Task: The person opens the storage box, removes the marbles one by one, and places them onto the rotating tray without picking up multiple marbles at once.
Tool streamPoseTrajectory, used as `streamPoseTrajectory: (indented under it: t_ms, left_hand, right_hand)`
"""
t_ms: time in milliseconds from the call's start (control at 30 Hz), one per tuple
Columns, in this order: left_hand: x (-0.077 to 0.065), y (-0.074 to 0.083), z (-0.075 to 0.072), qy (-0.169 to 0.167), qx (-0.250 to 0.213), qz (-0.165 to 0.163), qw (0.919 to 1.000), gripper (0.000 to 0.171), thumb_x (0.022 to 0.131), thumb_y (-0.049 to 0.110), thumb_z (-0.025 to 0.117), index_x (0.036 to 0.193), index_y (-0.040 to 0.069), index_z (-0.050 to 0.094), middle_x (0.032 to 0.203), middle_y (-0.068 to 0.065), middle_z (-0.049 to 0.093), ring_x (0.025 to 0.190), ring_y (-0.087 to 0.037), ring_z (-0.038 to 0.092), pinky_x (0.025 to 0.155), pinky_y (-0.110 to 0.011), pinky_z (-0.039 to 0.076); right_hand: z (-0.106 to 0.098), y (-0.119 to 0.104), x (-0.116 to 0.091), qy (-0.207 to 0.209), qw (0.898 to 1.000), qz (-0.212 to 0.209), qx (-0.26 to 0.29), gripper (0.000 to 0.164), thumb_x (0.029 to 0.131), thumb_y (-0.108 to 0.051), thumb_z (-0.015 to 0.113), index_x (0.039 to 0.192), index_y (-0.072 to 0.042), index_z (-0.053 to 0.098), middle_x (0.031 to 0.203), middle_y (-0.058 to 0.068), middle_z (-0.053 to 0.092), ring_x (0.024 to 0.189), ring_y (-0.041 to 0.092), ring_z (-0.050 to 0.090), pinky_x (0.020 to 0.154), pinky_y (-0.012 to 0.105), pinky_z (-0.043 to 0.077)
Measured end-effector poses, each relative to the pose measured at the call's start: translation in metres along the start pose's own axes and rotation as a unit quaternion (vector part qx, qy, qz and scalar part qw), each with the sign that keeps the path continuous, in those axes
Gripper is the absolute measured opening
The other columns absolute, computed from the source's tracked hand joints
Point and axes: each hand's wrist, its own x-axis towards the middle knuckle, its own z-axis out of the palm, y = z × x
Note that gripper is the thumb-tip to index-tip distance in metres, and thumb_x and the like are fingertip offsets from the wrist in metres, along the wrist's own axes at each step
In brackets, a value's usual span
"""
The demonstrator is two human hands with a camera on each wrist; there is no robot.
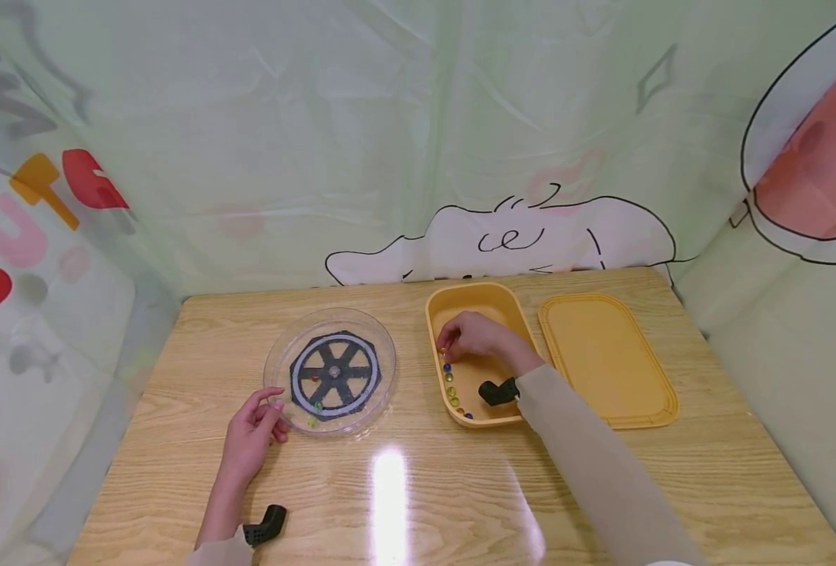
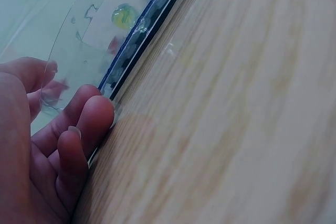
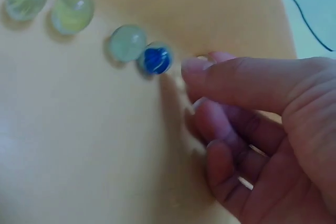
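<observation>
My left hand (image 1: pixel 251 432) holds the near-left rim of a round clear dish (image 1: pixel 385 342), fingers at its wall. A dark wheel-patterned piece (image 1: pixel 334 334) shows within the dish's outline, and a green marble (image 1: pixel 318 406), a yellow-green marble (image 1: pixel 311 421) and a reddish one (image 1: pixel 314 379) lie there. My right hand (image 1: pixel 476 334) reaches into a yellow bin (image 1: pixel 484 289), thumb and forefinger pinching an orange marble (image 1: pixel 443 351) by its left wall. In the right wrist view the fingers mostly hide that marble; a blue marble (image 3: pixel 156 59) lies just beside the fingertips.
Several more marbles, among them a pale green one (image 3: pixel 127 43) and a yellow one (image 3: pixel 72 12), line the bin's left side. Right of the bin lies a flat yellow lid (image 1: pixel 605 358) on the wooden table (image 1: pixel 446 487). A printed curtain (image 1: pixel 304 157) hangs behind.
</observation>
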Motion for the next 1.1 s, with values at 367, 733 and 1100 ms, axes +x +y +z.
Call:
streamPoseTrajectory:
  t_ms: [367, 733, 1100]
  left_hand:
    - [-0.002, -0.015, 0.001, 0.009, 0.012, 0.0, 0.9999, 0.025, 0.104, 0.02, 0.056, 0.127, 0.013, 0.061, 0.073, -0.013, 0.063, 0.058, -0.021, 0.063, 0.056, -0.027, 0.052]
    - [0.0, -0.012, 0.001, 0.008, 0.01, 0.0, 0.9999, 0.025, 0.104, 0.017, 0.055, 0.127, 0.013, 0.061, 0.073, -0.013, 0.063, 0.058, -0.02, 0.063, 0.055, -0.027, 0.051]
    - [0.004, -0.011, 0.001, 0.006, 0.011, 0.007, 0.9999, 0.024, 0.103, 0.018, 0.056, 0.127, 0.013, 0.06, 0.073, -0.013, 0.064, 0.058, -0.02, 0.062, 0.054, -0.027, 0.051]
  right_hand:
    - [-0.004, 0.0, -0.004, 0.006, 1.0, 0.001, 0.02, 0.012, 0.083, -0.007, 0.079, 0.093, -0.01, 0.074, 0.085, 0.0, 0.071, 0.077, 0.018, 0.059, 0.073, 0.03, 0.047]
    - [-0.014, -0.014, -0.017, 0.029, 0.999, -0.027, 0.023, 0.012, 0.086, -0.005, 0.076, 0.097, -0.009, 0.073, 0.088, 0.001, 0.069, 0.082, 0.021, 0.059, 0.077, 0.033, 0.049]
    - [-0.017, -0.029, -0.029, 0.041, 0.997, -0.061, 0.012, 0.011, 0.087, -0.007, 0.076, 0.097, -0.01, 0.073, 0.087, -0.001, 0.069, 0.082, 0.021, 0.06, 0.077, 0.033, 0.05]
